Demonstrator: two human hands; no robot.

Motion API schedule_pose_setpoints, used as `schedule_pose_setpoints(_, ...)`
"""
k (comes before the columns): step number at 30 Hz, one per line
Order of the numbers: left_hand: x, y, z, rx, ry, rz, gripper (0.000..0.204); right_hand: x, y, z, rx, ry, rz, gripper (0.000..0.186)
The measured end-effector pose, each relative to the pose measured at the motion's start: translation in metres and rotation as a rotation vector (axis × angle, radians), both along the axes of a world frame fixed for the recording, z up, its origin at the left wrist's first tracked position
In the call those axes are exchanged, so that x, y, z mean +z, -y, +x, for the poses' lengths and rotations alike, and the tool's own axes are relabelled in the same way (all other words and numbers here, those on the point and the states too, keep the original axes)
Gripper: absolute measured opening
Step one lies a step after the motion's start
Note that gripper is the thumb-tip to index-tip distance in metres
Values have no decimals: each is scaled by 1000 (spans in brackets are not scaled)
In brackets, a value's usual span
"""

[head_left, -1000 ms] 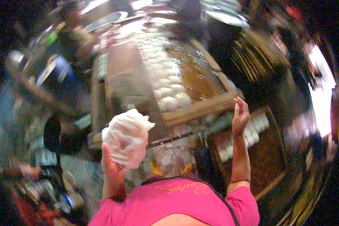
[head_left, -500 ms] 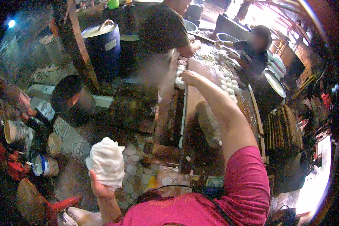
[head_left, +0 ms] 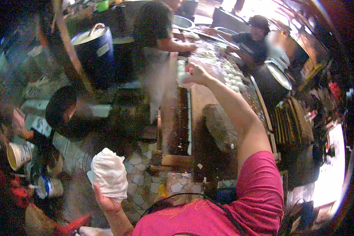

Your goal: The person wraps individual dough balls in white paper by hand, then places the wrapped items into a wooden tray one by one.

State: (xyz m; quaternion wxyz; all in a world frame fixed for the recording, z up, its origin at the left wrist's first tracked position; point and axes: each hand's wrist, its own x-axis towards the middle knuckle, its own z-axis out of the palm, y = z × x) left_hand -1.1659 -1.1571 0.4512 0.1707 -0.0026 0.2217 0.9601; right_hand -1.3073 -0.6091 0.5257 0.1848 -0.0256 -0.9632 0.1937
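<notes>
My left hand [head_left: 106,200] holds a crumpled white mass [head_left: 109,175], perhaps cloth or dough, low on the left of the head view. My right hand [head_left: 196,74] is stretched forward, fingers curled round a pale rounded piece [head_left: 183,76] like dough, at the left strip of a long wooden worktable [head_left: 200,129]; their tips are blurred. Right of that hand lie several rows of white dough balls [head_left: 233,82]. A grey, cloth-like heap [head_left: 214,122] rests on the table beneath my right forearm.
Two people [head_left: 153,27] [head_left: 255,43] work at the table's far sides. A blue barrel [head_left: 92,51] and dark round vessel [head_left: 61,106] stand left. Tubs [head_left: 19,155] sit lower left beside another person's arm. Stacked racks [head_left: 293,118] and a round pan [head_left: 279,74] are at right.
Since a second ago my right hand has gone from the table's near corner to its left strip of white pieces as the view turned. The white mass stays in my left hand.
</notes>
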Motion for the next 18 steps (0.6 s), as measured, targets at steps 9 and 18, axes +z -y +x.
schedule_pose_setpoints(9, 45, -140, 51, -542, -116, -65, 75, 28, 22, 329, 46, -374, -1496, 68)
schedule_pose_setpoints(18, 48, -313, 230, -1389, -251, -158, 70, -72, 103, 664, -848, -1089, -1478, 55)
